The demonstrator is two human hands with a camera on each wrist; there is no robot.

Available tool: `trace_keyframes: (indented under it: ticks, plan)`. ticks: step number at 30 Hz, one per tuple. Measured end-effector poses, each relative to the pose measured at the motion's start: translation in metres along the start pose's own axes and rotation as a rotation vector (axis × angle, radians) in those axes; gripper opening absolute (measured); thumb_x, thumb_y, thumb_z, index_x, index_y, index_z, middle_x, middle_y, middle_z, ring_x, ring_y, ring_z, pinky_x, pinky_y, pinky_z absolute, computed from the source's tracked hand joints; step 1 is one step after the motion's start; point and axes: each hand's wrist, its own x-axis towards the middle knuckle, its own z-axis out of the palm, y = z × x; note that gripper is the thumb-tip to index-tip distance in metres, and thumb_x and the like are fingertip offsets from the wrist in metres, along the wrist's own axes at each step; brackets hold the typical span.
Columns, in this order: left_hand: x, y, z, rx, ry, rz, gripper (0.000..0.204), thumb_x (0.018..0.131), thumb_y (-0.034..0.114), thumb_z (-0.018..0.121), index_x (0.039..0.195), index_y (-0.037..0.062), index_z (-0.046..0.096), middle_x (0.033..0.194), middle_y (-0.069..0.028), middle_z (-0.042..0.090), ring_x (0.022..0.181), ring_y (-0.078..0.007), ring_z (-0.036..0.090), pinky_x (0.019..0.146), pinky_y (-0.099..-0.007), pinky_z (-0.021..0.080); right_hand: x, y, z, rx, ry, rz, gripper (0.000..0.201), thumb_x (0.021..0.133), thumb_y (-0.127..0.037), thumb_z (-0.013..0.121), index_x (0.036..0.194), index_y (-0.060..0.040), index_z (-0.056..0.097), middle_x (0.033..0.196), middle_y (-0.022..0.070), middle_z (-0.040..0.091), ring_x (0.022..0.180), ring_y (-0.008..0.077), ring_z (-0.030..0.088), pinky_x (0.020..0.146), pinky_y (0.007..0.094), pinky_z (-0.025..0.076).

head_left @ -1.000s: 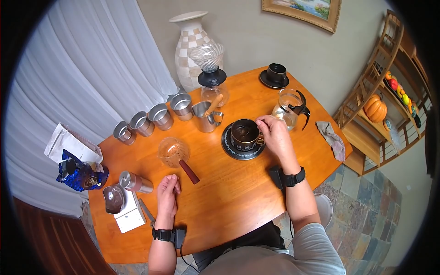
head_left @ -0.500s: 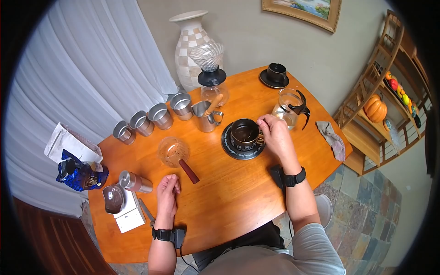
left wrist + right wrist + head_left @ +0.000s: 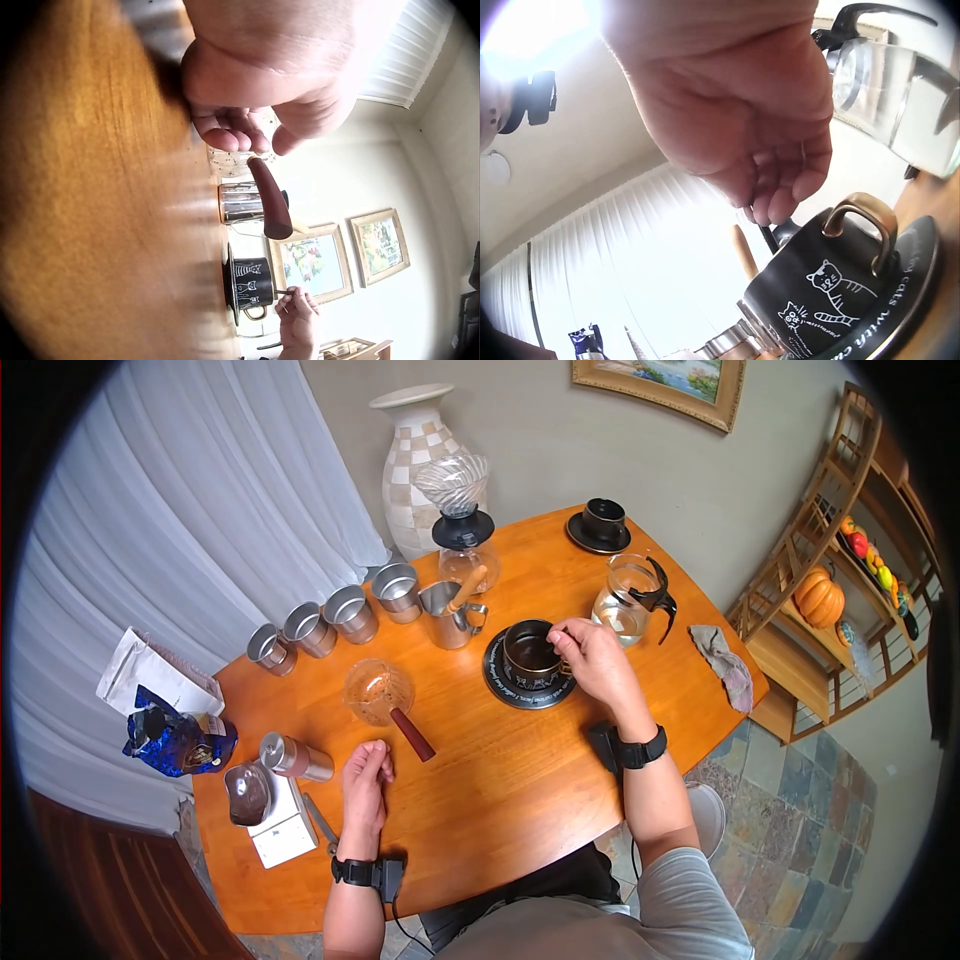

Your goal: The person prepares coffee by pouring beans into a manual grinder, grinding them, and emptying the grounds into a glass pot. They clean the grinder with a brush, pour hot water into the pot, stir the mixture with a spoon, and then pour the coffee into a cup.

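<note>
My right hand (image 3: 600,660) is above the right rim of a black cup (image 3: 829,289) with white cat drawings and a gold handle. Its thumb and fingers pinch a thin dark spoon handle (image 3: 283,292) that slopes into the cup; the lower end is hidden inside. The cup stands upright on a black saucer (image 3: 507,694) with white lettering. My left hand (image 3: 365,780) rests on the table with loosely curled fingers, holding nothing. Just beyond it lies the red-brown handle (image 3: 412,735) of a clear glass pot (image 3: 378,695) with brown specks.
Behind the cup stand a glass jug (image 3: 622,610) of clear liquid and a steel pitcher (image 3: 450,625). Several steel cups (image 3: 350,615) line the back left. A white scale (image 3: 284,830) and a steel canister (image 3: 297,756) are left. A grey cloth (image 3: 722,665) lies at the right edge.
My right hand has shifted slightly left, in over the cup's rim, still pinching the spoon handle. The left hand, cup and saucer stay in place.
</note>
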Motion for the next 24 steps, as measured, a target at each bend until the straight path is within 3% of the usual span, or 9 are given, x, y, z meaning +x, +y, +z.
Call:
trace_keyframes:
  ticks: [6, 9, 13, 15, 21, 24]
  plan:
    - [0.001, -0.002, -0.002, -0.006, -0.004, -0.003, 0.019, 0.098, 0.023, 0.057, 0.091, 0.0061, 0.057, 0.069, 0.003, 0.049, 0.062, -0.0067, 0.043, 0.058, -0.0203, 0.034, -0.001, -0.009, -0.003, -0.149, 0.217, 0.007, 0.016, 0.09, -0.011, 0.061, 0.088, 0.0047, 0.063, 0.084, 0.022, 0.064, 0.077, 0.0393, 0.062, 0.068, 0.042, 0.049]
    - [0.0, -0.001, -0.001, -0.004, -0.003, -0.006, 0.019, 0.098, 0.024, 0.057, 0.091, 0.0063, 0.057, 0.069, 0.0031, 0.049, 0.062, -0.0067, 0.043, 0.058, -0.0201, 0.034, 0.001, -0.004, -0.001, -0.154, 0.233, -0.052, 0.015, 0.09, -0.011, 0.062, 0.09, 0.0045, 0.064, 0.084, 0.0218, 0.065, 0.077, 0.0393, 0.062, 0.068, 0.0419, 0.049]
    - [0.0, -0.001, -0.001, 0.002, -0.001, -0.009, 0.019, 0.098, 0.024, 0.057, 0.091, 0.0063, 0.057, 0.07, 0.0031, 0.049, 0.063, -0.0067, 0.043, 0.059, -0.0201, 0.035, 0.001, 0.001, 0.001, -0.075, 0.149, -0.094, 0.015, 0.09, -0.011, 0.061, 0.091, 0.0043, 0.065, 0.084, 0.0209, 0.065, 0.076, 0.0373, 0.063, 0.069, 0.0407, 0.049]
    - [0.001, -0.002, -0.002, 0.001, -0.002, -0.01, 0.019, 0.098, 0.023, 0.057, 0.091, 0.0062, 0.057, 0.07, 0.0031, 0.049, 0.063, -0.0067, 0.043, 0.059, -0.0202, 0.035, 0.001, -0.001, -0.001, 0.051, 0.043, -0.022, 0.015, 0.09, -0.01, 0.061, 0.092, 0.0044, 0.066, 0.083, 0.0198, 0.065, 0.074, 0.0336, 0.064, 0.068, 0.0393, 0.05]
    - [0.001, -0.002, -0.004, -0.009, -0.006, -0.005, 0.017, 0.099, 0.021, 0.055, 0.092, 0.0062, 0.058, 0.072, 0.0028, 0.05, 0.064, -0.0069, 0.044, 0.059, -0.0203, 0.036, 0.002, -0.001, -0.002, 0.028, 0.019, 0.083, 0.014, 0.089, -0.009, 0.062, 0.091, 0.0043, 0.066, 0.079, 0.0181, 0.065, 0.073, 0.0305, 0.065, 0.066, 0.0384, 0.05]
    - [0.001, -0.003, -0.004, -0.012, -0.009, -0.01, 0.016, 0.099, 0.021, 0.055, 0.092, 0.0061, 0.058, 0.072, 0.0028, 0.051, 0.064, -0.007, 0.044, 0.059, -0.0204, 0.036, 0.001, 0.006, 0.004, 0.101, 0.034, -0.018, 0.015, 0.089, -0.01, 0.062, 0.091, 0.0044, 0.066, 0.078, 0.0191, 0.065, 0.073, 0.0329, 0.064, 0.066, 0.0388, 0.05]
